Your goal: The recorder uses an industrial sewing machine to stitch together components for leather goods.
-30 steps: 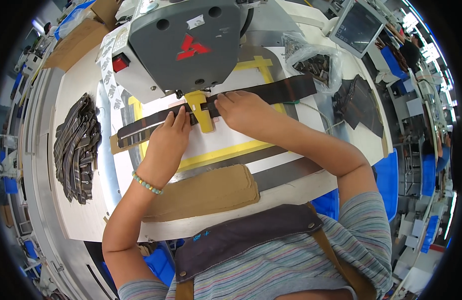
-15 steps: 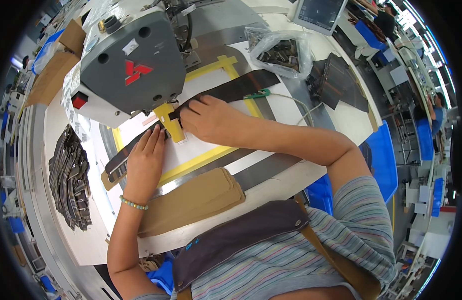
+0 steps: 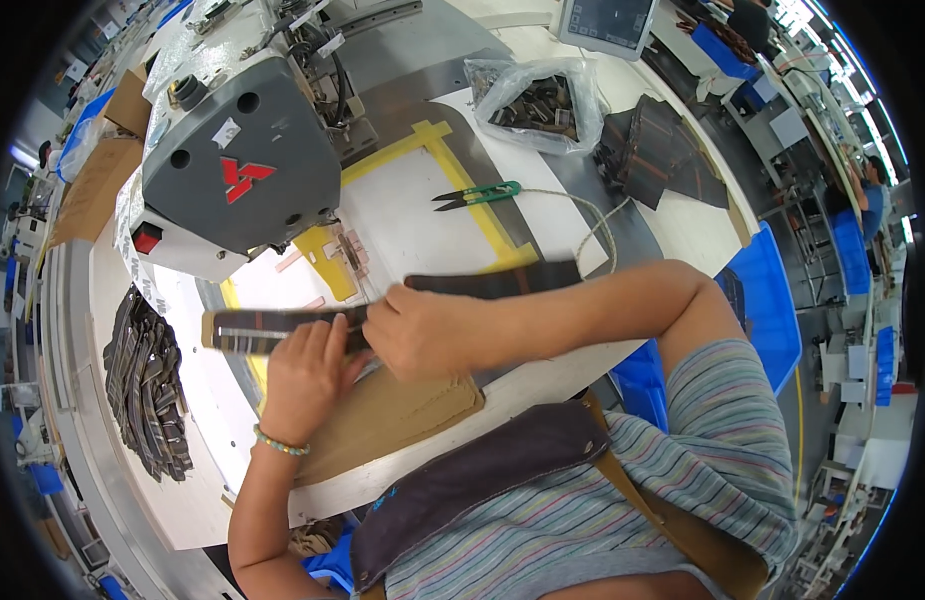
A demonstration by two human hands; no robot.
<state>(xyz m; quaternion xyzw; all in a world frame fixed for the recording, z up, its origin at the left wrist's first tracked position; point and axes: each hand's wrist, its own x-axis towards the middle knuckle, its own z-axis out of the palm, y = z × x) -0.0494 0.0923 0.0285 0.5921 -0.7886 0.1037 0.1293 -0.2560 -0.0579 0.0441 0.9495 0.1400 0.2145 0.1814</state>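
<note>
Two hands point(image 3: 362, 350) press a strap point(image 3: 382, 305) on the worktable point(image 3: 682, 225).

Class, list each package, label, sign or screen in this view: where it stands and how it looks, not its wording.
Screen: top edge, grey frame, bluish display.
Clear plastic bag: behind the table, holding dark pieces.
Red emblem: on the grey machine head.
White sticker: above the emblem.
Cardboard box: far left, brown.

The strap point(image 3: 382, 310) is hidden at its middle under the right hand point(image 3: 422, 335) and left hand point(image 3: 302, 375). The bag point(image 3: 537, 100) at 12 o'clock blurs its dark contents. The screen point(image 3: 607, 20) is cut off by the top edge.
</note>
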